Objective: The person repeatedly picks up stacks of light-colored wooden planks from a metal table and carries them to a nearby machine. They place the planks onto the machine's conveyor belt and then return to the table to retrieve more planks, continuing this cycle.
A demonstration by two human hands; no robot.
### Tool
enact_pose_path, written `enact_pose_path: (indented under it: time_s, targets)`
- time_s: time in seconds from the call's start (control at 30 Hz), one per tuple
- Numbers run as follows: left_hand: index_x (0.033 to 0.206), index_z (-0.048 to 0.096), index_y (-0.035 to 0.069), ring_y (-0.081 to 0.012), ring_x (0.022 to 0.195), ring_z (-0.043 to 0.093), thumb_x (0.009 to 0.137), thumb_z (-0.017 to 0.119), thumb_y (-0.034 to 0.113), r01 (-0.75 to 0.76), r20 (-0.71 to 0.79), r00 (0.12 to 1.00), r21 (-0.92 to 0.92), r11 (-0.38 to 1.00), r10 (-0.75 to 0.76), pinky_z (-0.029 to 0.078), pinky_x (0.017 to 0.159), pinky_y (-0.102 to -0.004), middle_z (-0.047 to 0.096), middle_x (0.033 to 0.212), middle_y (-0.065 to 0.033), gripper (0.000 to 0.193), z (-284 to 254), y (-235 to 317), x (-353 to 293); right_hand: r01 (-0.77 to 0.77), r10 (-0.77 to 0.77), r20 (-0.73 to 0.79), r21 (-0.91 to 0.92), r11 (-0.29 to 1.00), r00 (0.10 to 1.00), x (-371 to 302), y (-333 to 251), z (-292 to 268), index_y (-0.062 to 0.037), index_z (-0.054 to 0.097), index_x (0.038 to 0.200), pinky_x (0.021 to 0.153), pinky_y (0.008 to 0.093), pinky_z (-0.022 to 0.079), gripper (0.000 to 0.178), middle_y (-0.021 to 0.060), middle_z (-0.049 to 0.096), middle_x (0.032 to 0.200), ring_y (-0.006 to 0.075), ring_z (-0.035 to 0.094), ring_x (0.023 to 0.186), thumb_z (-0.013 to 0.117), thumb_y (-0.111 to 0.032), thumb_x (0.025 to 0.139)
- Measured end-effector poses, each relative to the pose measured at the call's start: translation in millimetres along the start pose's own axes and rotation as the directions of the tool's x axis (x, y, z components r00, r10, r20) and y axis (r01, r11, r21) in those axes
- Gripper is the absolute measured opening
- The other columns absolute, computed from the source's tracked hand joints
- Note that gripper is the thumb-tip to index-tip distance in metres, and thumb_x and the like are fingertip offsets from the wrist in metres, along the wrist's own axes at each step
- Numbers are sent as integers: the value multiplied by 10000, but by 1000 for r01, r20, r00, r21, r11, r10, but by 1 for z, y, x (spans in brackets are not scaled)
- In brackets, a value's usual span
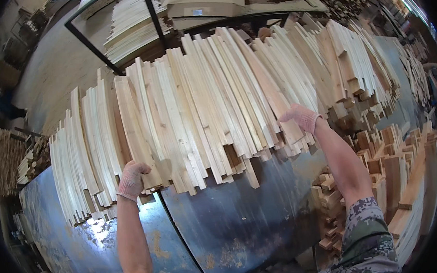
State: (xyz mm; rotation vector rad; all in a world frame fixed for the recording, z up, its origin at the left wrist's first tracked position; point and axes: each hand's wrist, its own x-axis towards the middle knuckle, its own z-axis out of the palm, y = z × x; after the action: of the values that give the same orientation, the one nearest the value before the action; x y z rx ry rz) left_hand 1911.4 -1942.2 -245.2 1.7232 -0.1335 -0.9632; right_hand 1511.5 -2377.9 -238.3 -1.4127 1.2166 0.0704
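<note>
Many pale wooden strips [194,102] lie side by side in a broad, uneven layer on a worn blue metal table [247,222]. Their near ends are ragged, and one strip [252,174] sticks out toward me. My left hand [133,180], in a knitted work glove, is closed at the near end of a wider wooden strip [135,128] on the left of the layer. Farther right, my right hand [302,117], gloved too, curls over a pinkish wooden strip [261,75] near its close end. The undersides of both grips are hidden.
More wooden strips [350,62] are heaped at the right of the table. Stacked wood blocks [386,158] stand beside my right forearm. Beyond the table are a black metal frame [88,46], a cardboard box [204,1] and a strip pile [133,24]. Someone [4,106] is at far left.
</note>
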Motion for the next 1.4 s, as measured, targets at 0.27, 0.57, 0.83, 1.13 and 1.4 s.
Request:
enact_pose_path:
  time_s: [0.27,0.57,0.83,1.13,1.4]
  targets:
    - [756,660,-41,-279,759,679,898,681,256,14,28,999,638,770,-41,540,734,-424,692,829,-126,330,18,23,2,2,-12,-14,-584,811,1000,-9,-27,2,95,651,1296,1001,465,542,801,260,734,1157,367,694,1125,784,-576,878]
    - [1631,415,-3,-339,1508,440,1074,561,531,-225,-100,925,633,741,366,293,1267,-445,506,1609,-205,786,16,-49,57,443,-468,-225,-153,883,855,45,-8,37,28,625,1449,1143,373,464,605,169,675,1431,278,631,1320,650,-444,1070]
    - [1704,200,-26,-297,1584,311,987,723,490,-396,4,916,164,904,400,227,1304,-423,307,1724,-214,1027,45,-29,75,508,-450,-235,385,771,861,108,-25,63,-23,406,1649,1273,313,283,649,140,470,1665,221,405,1548,632,-272,1094]
    - [1720,148,6,-287,1557,351,923,743,145,-315,36,949,8,949,314,292,1283,-397,315,1716,-191,1005,37,-55,15,393,-361,-165,496,774,918,29,-2,84,28,319,1671,1294,350,253,749,138,408,1706,234,371,1573,656,-192,1039]
    - [1691,287,36,-284,1450,506,905,700,127,-157,-26,987,-218,963,155,432,1193,-417,472,1616,-160,892,12,-158,-159,261,-193,-176,687,679,965,-119,155,107,7,411,1641,1189,344,414,698,128,518,1611,230,521,1439,663,-100,999]
